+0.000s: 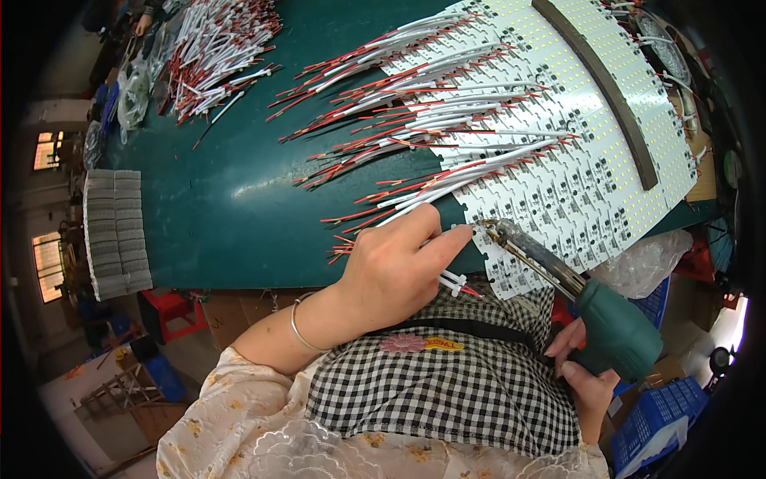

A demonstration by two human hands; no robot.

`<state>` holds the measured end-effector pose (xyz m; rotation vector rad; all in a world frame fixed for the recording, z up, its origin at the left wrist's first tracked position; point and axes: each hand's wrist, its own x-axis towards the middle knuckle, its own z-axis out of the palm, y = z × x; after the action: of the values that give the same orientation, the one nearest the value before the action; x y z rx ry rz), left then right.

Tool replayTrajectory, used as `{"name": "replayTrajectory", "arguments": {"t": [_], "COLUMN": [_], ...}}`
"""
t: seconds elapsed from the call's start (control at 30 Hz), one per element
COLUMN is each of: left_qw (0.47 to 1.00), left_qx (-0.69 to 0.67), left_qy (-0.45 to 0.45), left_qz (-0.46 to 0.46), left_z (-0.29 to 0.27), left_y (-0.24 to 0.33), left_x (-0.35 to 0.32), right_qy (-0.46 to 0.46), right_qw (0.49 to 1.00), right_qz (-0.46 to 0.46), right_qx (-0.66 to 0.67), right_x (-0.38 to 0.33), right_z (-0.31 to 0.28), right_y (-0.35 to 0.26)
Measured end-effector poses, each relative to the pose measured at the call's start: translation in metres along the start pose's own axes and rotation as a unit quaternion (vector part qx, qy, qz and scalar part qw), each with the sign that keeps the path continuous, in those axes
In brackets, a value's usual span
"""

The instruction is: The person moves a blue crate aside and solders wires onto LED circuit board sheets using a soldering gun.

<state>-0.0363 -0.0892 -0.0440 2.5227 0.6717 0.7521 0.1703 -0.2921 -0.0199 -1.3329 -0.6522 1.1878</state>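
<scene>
My left hand is closed round a few white-sleeved wires with red ends, which stick out on both sides of it. Its thumb and finger pinch together at the near left edge of a white circuit board sheet; what sits between those tips is too small to make out. My right hand grips a green soldering gun, partly hidden behind its body. The gun's metal tip is at the board's edge, close to my left fingertips. Rows of red and white wires lie across the board's left part.
A dark curved bar rests across the boards. Farther left on the green table lies a big heap of wires; a grey ribbed block is at the left end. Clear plastic and a blue crate are at right.
</scene>
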Motion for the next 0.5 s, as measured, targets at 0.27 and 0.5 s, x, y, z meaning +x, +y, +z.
{"name": "replayTrajectory", "arguments": {"t": [0.27, 0.5], "left_qw": [1.000, 0.999], "left_qx": [-0.019, -0.032], "left_qy": [-0.009, -0.031], "left_qz": [-0.001, -0.020], "left_z": [-0.0021, -0.0045], "left_y": [0.0014, 0.0035], "left_x": [0.0005, 0.0024], "right_qy": [-0.001, 0.042], "right_qw": [0.997, 0.999], "right_qz": [0.070, 0.004], "right_qx": [-0.028, 0.033], "right_x": [0.0016, -0.0016], "right_z": [-0.0012, -0.0073], "right_y": [-0.0036, -0.0027]}}
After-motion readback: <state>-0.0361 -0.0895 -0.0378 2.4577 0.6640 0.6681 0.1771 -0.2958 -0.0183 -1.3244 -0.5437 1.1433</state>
